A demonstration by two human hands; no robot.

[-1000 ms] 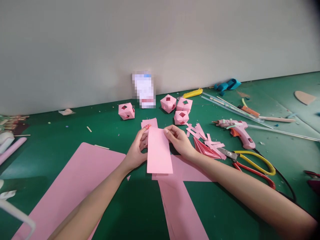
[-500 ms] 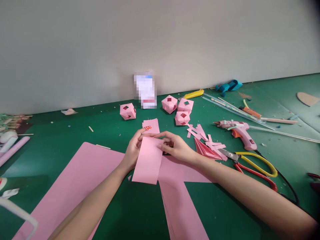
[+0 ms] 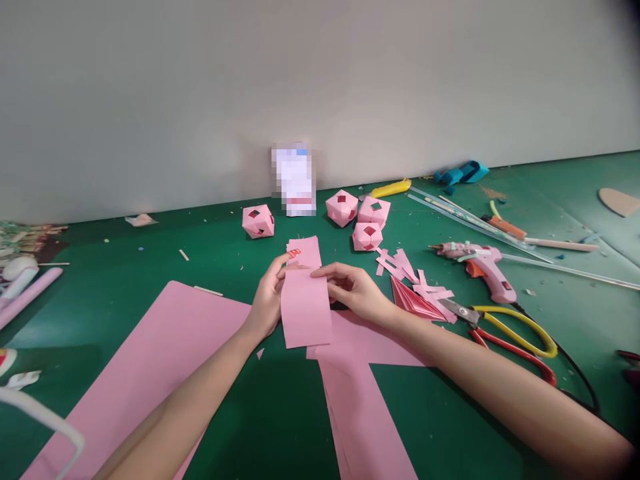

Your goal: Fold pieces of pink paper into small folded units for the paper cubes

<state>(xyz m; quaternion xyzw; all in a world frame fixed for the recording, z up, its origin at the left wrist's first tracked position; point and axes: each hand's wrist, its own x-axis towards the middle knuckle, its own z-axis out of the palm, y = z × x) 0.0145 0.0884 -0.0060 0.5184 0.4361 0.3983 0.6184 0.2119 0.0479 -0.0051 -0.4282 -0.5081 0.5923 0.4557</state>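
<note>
A rectangular piece of pink paper is held up between my two hands, its lower end toward me. My left hand grips its left side, with the fingers partly hidden behind the sheet. My right hand pinches the upper right edge between thumb and fingers. Just beyond the hands lies a small stack of pink paper pieces. Beneath and to the right, long pink paper strips overlap on the table. A large pink sheet lies under my left forearm.
Several folded pink paper balls stand near the wall beside a propped phone. To the right are paper scraps, scissors, a pink glue gun, glue sticks and a yellow cutter knife.
The held pink paper has turned more upright and straight, its lower end lifting and shifting right. My right thumb has slipped from its front to behind its edge.
</note>
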